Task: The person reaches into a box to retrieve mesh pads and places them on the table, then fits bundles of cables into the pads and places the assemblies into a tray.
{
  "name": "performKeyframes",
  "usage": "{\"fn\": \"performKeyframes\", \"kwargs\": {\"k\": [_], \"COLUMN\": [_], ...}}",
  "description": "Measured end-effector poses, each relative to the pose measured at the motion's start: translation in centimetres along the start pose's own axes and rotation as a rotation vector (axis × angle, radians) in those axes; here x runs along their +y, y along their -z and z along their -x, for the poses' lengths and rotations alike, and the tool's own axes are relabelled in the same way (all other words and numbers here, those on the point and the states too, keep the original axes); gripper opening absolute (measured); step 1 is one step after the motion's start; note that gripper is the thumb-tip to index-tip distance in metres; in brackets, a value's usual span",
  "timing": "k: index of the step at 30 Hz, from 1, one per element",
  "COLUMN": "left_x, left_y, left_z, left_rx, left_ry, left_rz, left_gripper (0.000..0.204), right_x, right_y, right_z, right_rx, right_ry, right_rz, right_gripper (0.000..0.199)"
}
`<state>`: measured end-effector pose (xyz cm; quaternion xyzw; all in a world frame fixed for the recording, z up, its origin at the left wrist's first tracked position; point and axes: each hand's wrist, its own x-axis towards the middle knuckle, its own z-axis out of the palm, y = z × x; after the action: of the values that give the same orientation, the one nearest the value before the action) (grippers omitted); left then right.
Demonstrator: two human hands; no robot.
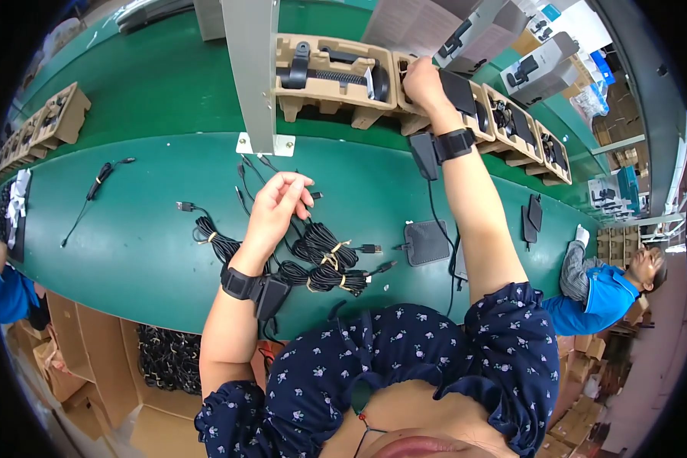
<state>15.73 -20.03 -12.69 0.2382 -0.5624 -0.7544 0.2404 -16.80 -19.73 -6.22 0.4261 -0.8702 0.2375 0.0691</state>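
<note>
My left hand (278, 206) is above the green table with its fingers curled together; what they hold, if anything, I cannot make out. Black cable ends show beside and beyond it. Tied bundles of black USB cable (324, 243) lie just below its fingers, and another bundle (217, 238) is left of the wrist. My right hand (424, 82) reaches into a brown moulded tray (408, 99) on the raised ledge, fingers closed and their tips hidden. A flat black piece (458, 91) sits in that tray beside the hand.
A grey post (252, 76) stands between my hands and the left ledge. More filled trays (511, 126) line the ledge at right. A dark pad (427, 243) lies on the table. A co-worker (603, 294) in blue is at far right. A carton of black cables (168, 355) is below left.
</note>
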Motion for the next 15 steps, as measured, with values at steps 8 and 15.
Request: {"fn": "performKeyframes", "kwargs": {"k": [8, 15], "left_x": [-0.3, -0.5], "left_y": [0.5, 0.1], "left_z": [0.3, -0.4], "left_rx": [0.007, -0.003], "left_ry": [0.016, -0.011], "left_rz": [-0.003, -0.011], "left_gripper": [0.021, 0.021], "right_x": [1.6, 2.8], "right_y": [-1.3, -0.4], "right_z": [1.8, 1.7], "right_rx": [0.17, 0.24], "right_ry": [0.231, 0.333], "right_rz": [0.125, 0.4], "right_gripper": [0.014, 0.009]}}
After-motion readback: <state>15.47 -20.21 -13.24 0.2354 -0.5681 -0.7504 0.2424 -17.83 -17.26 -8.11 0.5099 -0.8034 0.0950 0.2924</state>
